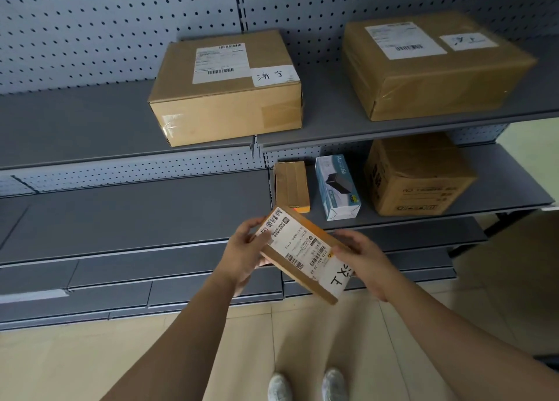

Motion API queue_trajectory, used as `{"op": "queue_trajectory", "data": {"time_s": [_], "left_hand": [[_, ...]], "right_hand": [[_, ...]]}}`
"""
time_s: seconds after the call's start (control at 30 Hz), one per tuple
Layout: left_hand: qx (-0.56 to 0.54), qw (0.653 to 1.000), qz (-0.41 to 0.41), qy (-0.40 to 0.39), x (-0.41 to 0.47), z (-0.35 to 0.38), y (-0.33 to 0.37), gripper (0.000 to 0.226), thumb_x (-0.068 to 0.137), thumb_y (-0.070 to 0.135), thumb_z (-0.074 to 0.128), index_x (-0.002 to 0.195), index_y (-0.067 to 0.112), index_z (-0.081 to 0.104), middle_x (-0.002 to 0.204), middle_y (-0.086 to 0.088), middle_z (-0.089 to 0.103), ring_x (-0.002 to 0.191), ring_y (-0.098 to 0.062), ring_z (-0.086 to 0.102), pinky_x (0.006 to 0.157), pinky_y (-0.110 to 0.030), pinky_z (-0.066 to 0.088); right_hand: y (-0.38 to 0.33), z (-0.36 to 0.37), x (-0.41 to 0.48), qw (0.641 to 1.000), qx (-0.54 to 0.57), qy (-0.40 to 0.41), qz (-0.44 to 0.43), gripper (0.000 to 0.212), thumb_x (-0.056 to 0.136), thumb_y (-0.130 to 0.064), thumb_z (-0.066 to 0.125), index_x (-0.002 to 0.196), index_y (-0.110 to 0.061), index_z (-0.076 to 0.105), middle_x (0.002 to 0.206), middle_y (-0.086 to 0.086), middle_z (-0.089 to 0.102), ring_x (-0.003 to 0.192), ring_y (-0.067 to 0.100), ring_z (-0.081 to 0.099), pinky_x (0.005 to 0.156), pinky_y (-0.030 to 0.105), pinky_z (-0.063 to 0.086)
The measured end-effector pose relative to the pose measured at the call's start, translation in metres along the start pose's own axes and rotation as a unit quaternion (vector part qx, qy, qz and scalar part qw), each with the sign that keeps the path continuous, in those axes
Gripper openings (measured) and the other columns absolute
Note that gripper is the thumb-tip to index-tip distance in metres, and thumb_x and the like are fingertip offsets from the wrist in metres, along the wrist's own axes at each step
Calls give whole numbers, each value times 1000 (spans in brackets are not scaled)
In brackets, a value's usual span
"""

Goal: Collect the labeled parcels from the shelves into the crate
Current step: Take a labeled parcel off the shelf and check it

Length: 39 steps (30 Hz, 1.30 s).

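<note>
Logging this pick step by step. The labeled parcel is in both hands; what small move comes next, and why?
Probably turn from the shelf to look for the crate: left hand and right hand grip the parcel, lifted clear, and no crate is in view.

The parcel (303, 253) at lower centre is matt brown cardboard with a white paper label (298, 240). The centre box (223, 110) and right box (432, 77), upper frame, are the same cardboard, glossy clear tape (169, 125) on their corners. Shelves (75, 122) are smooth matt grey metal; the backboard (90, 22) is perforated. The blue box (337, 189) looks glossy. Floor (90, 358): smooth pale tile.
</note>
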State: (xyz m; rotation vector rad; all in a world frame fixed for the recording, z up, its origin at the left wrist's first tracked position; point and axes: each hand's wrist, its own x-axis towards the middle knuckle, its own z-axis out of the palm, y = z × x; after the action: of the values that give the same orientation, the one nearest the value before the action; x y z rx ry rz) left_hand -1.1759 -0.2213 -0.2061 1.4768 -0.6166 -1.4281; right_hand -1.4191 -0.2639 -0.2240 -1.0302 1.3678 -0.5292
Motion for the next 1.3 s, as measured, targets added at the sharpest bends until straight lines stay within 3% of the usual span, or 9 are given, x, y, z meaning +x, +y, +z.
{"op": "queue_trajectory", "data": {"time_s": [0.2, 0.33, 0.5, 0.6, 0.73, 0.87, 1.03, 1.13, 1.3], "left_hand": [[-114, 991, 14, 69, -7, 8, -23, 27, 104, 15, 53, 129, 23, 48, 116, -13, 72, 105, -26, 73, 82, -42, 61], [-146, 987, -28, 52, -15, 13, -35, 31, 104, 14, 53, 131, 26, 42, 118, -11, 73, 113, -33, 68, 95, -54, 57], [-17, 997, 19, 78, -13, -2, -20, 35, 101, 23, 60, 130, 30, 42, 114, -14, 71, 107, -31, 68, 89, -43, 53], [109, 993, 37, -20, -8, -6, -1, 40, 99, 25, 63, 134, 32, 44, 123, -10, 67, 102, -26, 71, 81, -35, 56], [242, 960, 23, -141, -8, 6, 16, 44, 102, 16, 57, 137, 37, 41, 115, 1, 69, 96, -20, 73, 71, -33, 62], [132, 984, 37, -114, -11, 15, 11, 47, 100, 11, 60, 133, 39, 42, 113, -6, 70, 98, -24, 74, 73, -46, 63], [8, 995, 56, -82, -20, 28, -5, 49, 100, 9, 60, 133, 38, 39, 122, -18, 63, 104, -32, 72, 79, -56, 61], [-35, 994, 61, -82, -29, 36, -2, 49, 100, 9, 59, 133, 38, 39, 122, -15, 66, 106, -30, 72, 76, -53, 61], [-25, 992, 91, -77, -38, 44, 9, 50, 100, 11, 59, 135, 40, 38, 121, -11, 66, 105, -24, 72, 74, -45, 62]], "right_hand": [[12, 14, -4, 976, 212, 46, 37, 65, 92, -13, 73, 138, -42, 37, 122, 2, 70, 112, 27, 67, 85, 47, 62], [7, 19, 0, 965, 248, 79, 38, 49, 93, -9, 71, 129, -31, 47, 120, 7, 71, 110, 31, 69, 86, 46, 63], [-15, -6, 11, 986, 160, 39, 1, 40, 94, -2, 68, 123, -26, 57, 122, 10, 69, 110, 30, 70, 86, 49, 62], [-35, -16, 16, 997, 75, -4, -21, 41, 93, 1, 67, 122, -27, 60, 119, 11, 69, 107, 28, 71, 85, 50, 63], [-64, -17, 18, 997, -3, -49, -56, 40, 95, 0, 66, 119, -32, 60, 113, 7, 73, 102, 24, 73, 84, 45, 63], [-75, -10, 15, 994, 20, -3, -108, 49, 95, -11, 69, 129, -41, 51, 125, 0, 65, 110, 22, 70, 92, 46, 60], [-52, 8, -12, 995, 75, -16, -72, 53, 94, -14, 70, 128, -49, 49, 123, -3, 71, 109, 22, 71, 93, 52, 59], [-39, 12, -28, 994, 79, -29, -64, 59, 94, -13, 70, 134, -48, 45, 114, -4, 77, 102, 21, 75, 84, 49, 63], [-42, 10, -41, 989, 87, 21, -114, 48, 94, -17, 71, 118, -52, 50, 113, -6, 76, 98, 17, 76, 83, 47, 63]]}}
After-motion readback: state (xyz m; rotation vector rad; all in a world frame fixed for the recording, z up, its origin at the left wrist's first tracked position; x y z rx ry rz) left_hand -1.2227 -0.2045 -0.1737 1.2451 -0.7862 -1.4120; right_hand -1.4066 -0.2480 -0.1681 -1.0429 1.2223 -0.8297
